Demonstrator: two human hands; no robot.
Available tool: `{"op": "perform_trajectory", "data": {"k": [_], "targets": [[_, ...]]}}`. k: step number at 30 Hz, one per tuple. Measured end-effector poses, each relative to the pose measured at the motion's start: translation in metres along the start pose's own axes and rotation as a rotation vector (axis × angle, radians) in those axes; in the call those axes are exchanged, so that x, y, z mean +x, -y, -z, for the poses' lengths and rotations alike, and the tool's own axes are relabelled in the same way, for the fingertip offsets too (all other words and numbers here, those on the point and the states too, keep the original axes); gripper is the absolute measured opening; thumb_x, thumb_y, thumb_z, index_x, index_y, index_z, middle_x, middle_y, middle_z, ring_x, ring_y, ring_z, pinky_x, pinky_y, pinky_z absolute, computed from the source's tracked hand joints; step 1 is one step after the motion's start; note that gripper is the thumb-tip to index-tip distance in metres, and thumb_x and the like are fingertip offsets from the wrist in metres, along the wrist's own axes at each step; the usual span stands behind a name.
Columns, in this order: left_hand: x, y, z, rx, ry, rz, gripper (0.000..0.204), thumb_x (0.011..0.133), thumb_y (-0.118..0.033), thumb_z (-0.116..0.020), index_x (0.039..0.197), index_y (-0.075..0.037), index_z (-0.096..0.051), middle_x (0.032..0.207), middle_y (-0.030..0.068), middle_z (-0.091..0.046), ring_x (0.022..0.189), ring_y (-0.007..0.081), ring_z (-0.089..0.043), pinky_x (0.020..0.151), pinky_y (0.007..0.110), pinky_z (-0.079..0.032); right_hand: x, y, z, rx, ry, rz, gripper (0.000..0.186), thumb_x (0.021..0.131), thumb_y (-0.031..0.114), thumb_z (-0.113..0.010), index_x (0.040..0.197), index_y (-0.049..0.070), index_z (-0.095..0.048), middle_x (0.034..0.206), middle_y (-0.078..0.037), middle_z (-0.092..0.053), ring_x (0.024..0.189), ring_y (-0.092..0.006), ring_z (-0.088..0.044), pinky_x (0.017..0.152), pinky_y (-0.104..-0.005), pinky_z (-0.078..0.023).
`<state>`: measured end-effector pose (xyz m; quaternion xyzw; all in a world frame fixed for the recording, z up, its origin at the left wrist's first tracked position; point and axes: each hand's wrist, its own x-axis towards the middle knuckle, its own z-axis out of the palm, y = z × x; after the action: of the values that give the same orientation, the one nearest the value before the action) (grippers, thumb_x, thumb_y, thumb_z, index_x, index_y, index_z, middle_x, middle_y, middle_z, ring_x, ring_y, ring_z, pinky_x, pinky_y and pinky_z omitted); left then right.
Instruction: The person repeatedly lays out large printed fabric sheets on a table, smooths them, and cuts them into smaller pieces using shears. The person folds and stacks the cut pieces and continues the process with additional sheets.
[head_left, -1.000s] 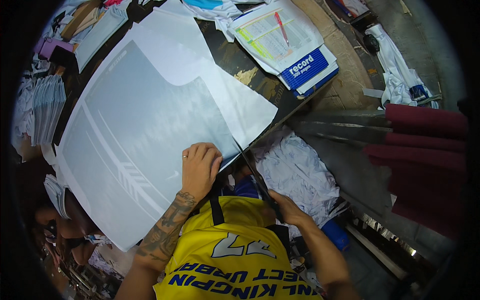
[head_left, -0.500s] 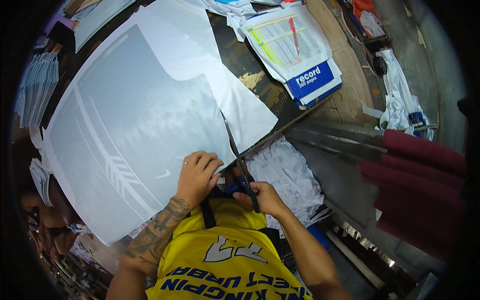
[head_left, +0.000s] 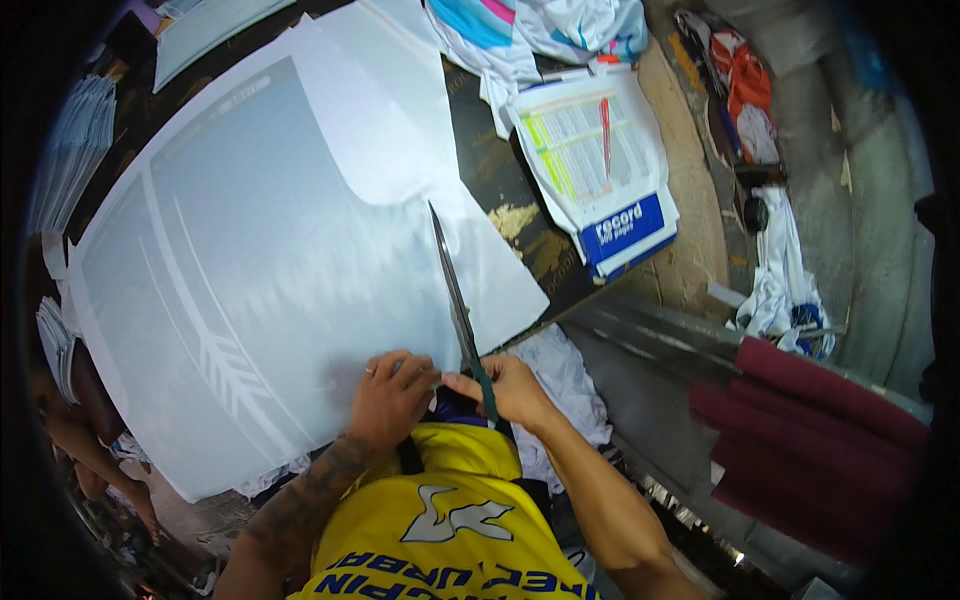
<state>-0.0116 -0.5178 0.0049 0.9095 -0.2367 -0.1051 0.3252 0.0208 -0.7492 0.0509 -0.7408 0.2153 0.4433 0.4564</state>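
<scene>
A large grey fabric panel (head_left: 270, 230) with white stripes and arrow-like chevrons lies across the dark table, with white margins around it. My left hand (head_left: 393, 398) is at its near edge, fingers curled over the cloth in a grip. In my right hand (head_left: 515, 388) are long scissors (head_left: 457, 290) with dark green handles, my fingers around the handles. Their blades point away from me along the panel's right side, the tip close to the curved corner of the grey area. White cloth (head_left: 500, 280) lies right of the blades. My hands nearly touch.
Papers with a red pen (head_left: 606, 140) rest on a blue record book (head_left: 625, 235) at the table's right. Folded pale pieces (head_left: 75, 150) are stacked far left. White cloth (head_left: 560, 390) hangs below the table edge; maroon fabric (head_left: 800, 440) lies right. Someone's bare leg (head_left: 85, 445) shows left.
The scissors' tip has moved farther up the panel, close to the curved corner. My right hand has come nearer my left. The whole view has shifted a little.
</scene>
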Motion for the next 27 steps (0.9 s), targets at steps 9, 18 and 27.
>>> {"op": "perform_trajectory", "data": {"k": [9, 18, 27], "targets": [[0.025, -0.014, 0.034, -0.148, -0.02, 0.121, 0.035, 0.085, -0.017, -0.078, 0.119, -0.012, -0.07, 0.124, 0.0038, -0.062, 0.12, 0.0288, -0.057, 0.105, 0.048, -0.042, 0.008, 0.053, 0.028, 0.056, 0.084, -0.088, 0.066, 0.088, 0.067, -0.082, 0.069, 0.006, -0.066, 0.062, -0.002, -0.062, 0.056, -0.0114, -0.059, 0.053, -0.0276, -0.047], [0.097, 0.002, 0.049, -0.036, -0.377, 0.359, 0.043, 0.086, -0.005, -0.073, 0.128, -0.007, -0.065, 0.129, 0.0096, -0.062, 0.126, 0.0309, -0.055, 0.108, 0.046, -0.038, 0.04, 0.151, 0.217, -0.888, 0.419, -0.02, 0.066, 0.092, 0.065, -0.079, 0.119, 0.004, -0.074, 0.105, -0.016, -0.075, 0.106, -0.0269, -0.067, 0.098, -0.0415, -0.051], [0.096, -0.011, 0.021, 0.037, -0.357, 0.486, 0.048, 0.082, -0.007, -0.076, 0.129, -0.007, -0.064, 0.136, 0.0073, -0.059, 0.134, 0.0272, -0.052, 0.114, 0.046, -0.037, 0.135, 0.252, 0.224, -1.358, 0.579, 0.411, 0.067, 0.081, 0.064, -0.089, 0.082, 0.002, -0.063, 0.082, -0.015, -0.063, 0.083, -0.0332, -0.067, 0.077, -0.0445, -0.05]]}}
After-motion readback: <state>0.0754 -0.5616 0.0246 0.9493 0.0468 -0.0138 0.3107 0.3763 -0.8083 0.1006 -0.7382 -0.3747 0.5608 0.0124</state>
